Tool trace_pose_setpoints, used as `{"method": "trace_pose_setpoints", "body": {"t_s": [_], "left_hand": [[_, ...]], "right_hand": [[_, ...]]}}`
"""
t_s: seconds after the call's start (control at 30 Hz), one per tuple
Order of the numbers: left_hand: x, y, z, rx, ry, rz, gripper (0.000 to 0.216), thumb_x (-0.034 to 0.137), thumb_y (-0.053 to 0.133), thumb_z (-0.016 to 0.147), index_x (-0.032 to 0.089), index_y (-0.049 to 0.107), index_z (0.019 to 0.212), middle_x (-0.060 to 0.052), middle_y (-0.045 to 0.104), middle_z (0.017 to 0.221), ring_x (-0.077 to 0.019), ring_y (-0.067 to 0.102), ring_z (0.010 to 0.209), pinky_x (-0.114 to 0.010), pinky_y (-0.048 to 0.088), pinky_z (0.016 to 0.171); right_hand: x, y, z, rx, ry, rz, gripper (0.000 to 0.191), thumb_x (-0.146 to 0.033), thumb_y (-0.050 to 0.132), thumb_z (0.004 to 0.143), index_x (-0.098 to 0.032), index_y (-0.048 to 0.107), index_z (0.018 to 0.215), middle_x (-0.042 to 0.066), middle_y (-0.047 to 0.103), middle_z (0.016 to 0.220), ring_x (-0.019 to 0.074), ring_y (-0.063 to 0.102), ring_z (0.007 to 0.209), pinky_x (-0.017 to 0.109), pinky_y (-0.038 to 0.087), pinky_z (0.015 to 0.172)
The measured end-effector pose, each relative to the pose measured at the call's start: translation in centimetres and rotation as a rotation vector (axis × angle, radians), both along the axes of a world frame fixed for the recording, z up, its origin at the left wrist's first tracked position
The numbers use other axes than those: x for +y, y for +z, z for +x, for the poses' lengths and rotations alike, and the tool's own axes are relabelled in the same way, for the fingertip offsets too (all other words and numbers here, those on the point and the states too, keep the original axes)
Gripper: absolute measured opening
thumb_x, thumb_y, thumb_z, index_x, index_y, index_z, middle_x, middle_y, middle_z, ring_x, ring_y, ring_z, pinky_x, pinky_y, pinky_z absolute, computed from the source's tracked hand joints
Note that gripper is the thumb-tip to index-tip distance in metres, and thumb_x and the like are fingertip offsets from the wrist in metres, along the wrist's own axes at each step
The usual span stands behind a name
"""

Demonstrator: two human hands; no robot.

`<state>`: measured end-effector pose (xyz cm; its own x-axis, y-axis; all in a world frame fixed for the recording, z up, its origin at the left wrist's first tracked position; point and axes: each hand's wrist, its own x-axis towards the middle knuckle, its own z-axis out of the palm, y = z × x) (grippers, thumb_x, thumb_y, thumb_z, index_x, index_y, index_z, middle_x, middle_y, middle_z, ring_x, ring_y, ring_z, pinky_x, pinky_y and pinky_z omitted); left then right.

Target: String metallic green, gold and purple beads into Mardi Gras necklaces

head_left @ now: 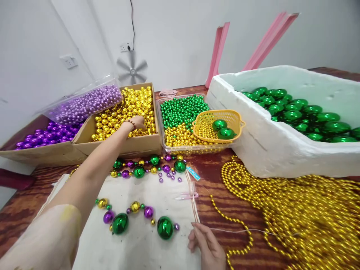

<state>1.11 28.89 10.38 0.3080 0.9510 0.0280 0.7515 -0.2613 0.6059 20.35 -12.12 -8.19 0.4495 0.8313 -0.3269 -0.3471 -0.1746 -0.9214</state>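
My left hand reaches into the cardboard box of gold beads; its fingertips are hidden among them. My right hand, low at the centre, is closed in a pinch on a thin pale string that runs off to the right. On the white cloth before me lies a row of beads: large green balls, purple balls, gold balls and smaller ones. Behind it rests a bead garland with several loose small purple beads.
Purple beads fill a box at left, under a clear tub of lilac beads. A tub of small green beads holds a yellow basket. Right are a foam box, gold bead strands and pink tweezers.
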Motion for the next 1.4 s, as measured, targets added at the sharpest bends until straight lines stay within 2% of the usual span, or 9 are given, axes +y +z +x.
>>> {"method": "trace_pose_setpoints", "body": {"t_s": [0.13, 0.23, 0.3, 0.4, 0.53, 0.67, 0.83, 1.07, 1.4], "left_hand": [[-3.6, 2.1, -1.5, -0.221, 0.005, -0.044, 0.011, 0.019, 0.065, 0.085, 0.01, 0.062, 0.089, -0.003, 0.062, 0.074, -0.0132, 0.062, 0.077, -0.032, 0.053, 0.081], [-9.0, 2.2, -1.6, -0.749, -0.09, -0.246, 0.027, 0.021, 0.064, 0.085, 0.017, 0.063, 0.111, -0.006, 0.068, 0.089, -0.0139, 0.066, 0.08, -0.033, 0.055, 0.083], [-13.0, 1.3, -0.9, -1.028, -0.14, -0.432, 0.032, 0.019, 0.067, 0.081, 0.019, 0.065, 0.114, -0.007, 0.07, 0.095, -0.0151, 0.068, 0.082, -0.033, 0.056, 0.083], [-18.2, -1.0, 0.9, -1.2, -0.104, -0.666, 0.028, 0.018, 0.067, 0.082, 0.018, 0.066, 0.109, -0.006, 0.071, 0.095, -0.0166, 0.071, 0.082, -0.034, 0.057, 0.084], [-22.3, -4.8, 3.2, -1.381, 0.019, -0.941, 0.024, 0.027, 0.062, 0.09, 0.015, 0.067, 0.111, -0.008, 0.072, 0.099, -0.0171, 0.071, 0.088, -0.032, 0.057, 0.088], [-23.8, -7.1, 4.2, -1.511, 0.208, -1.078, 0.021, 0.026, 0.058, 0.094, 0.011, 0.07, 0.102, -0.009, 0.072, 0.097, -0.0157, 0.071, 0.091, -0.031, 0.055, 0.096], [-24.5, -7.3, 4.4, -1.502, 0.294, -1.1, 0.017, 0.025, 0.06, 0.093, 0.011, 0.069, 0.091, -0.009, 0.073, 0.094, -0.0162, 0.071, 0.088, -0.034, 0.055, 0.097], [-24.7, -7.5, 4.2, -1.491, 0.244, -1.066, 0.013, 0.024, 0.065, 0.089, 0.013, 0.07, 0.094, -0.006, 0.072, 0.094, -0.0162, 0.071, 0.087, -0.039, 0.054, 0.099], [-26.4, -7.6, 4.6, -1.422, 0.061, -0.909, 0.03, 0.022, 0.072, 0.083, 0.02, 0.071, 0.112, -0.005, 0.071, 0.103, -0.0204, 0.069, 0.099, -0.046, 0.051, 0.1]], "right_hand": [[0.1, 0.2, 0.0, -0.048, 0.033, 0.081, 0.036, -0.05, 0.074, 0.079, -0.016, 0.073, 0.088, 0.005, 0.065, 0.064, 0.016, 0.061, 0.051, 0.026, 0.051, 0.047], [0.7, 0.7, -0.3, -0.101, 0.086, 0.154, 0.032, -0.047, 0.072, 0.082, -0.017, 0.074, 0.093, 0.006, 0.068, 0.068, 0.0172, 0.063, 0.054, 0.026, 0.052, 0.047], [1.0, 1.4, -0.5, -0.158, 0.11, 0.19, 0.029, -0.043, 0.07, 0.084, -0.016, 0.074, 0.094, 0.006, 0.068, 0.068, 0.0176, 0.065, 0.054, 0.026, 0.054, 0.048], [1.2, 2.9, -0.7, -0.263, 0.115, 0.234, 0.024, -0.038, 0.067, 0.087, -0.016, 0.074, 0.094, 0.005, 0.068, 0.067, 0.0167, 0.065, 0.054, 0.026, 0.055, 0.049], [0.7, 4.5, -0.8, -0.375, 0.143, 0.253, 0.021, -0.032, 0.061, 0.091, -0.017, 0.075, 0.098, 0.001, 0.066, 0.062, 0.0132, 0.062, 0.049, 0.023, 0.053, 0.048], [0.1, 5.2, -1.0, -0.494, 0.223, 0.257, 0.022, -0.028, 0.057, 0.093, -0.018, 0.075, 0.102, -0.001, 0.062, 0.057, 0.0105, 0.058, 0.046, 0.022, 0.051, 0.048], [0.1, 5.2, -1.3, -0.579, 0.246, 0.221, 0.023, -0.028, 0.056, 0.094, -0.018, 0.076, 0.099, -0.002, 0.06, 0.054, 0.0101, 0.056, 0.045, 0.021, 0.048, 0.046], [0.0, 5.1, -1.5, -0.55, 0.24, 0.192, 0.024, -0.03, 0.055, 0.094, -0.018, 0.075, 0.099, -0.003, 0.058, 0.053, 0.0093, 0.053, 0.042, 0.019, 0.046, 0.043], [1.6, 4.2, -2.7, -0.479, 0.202, 0.143, 0.026, -0.034, 0.05, 0.096, -0.016, 0.068, 0.1, -0.004, 0.057, 0.056, 0.0094, 0.053, 0.046, 0.02, 0.045, 0.048]]}}
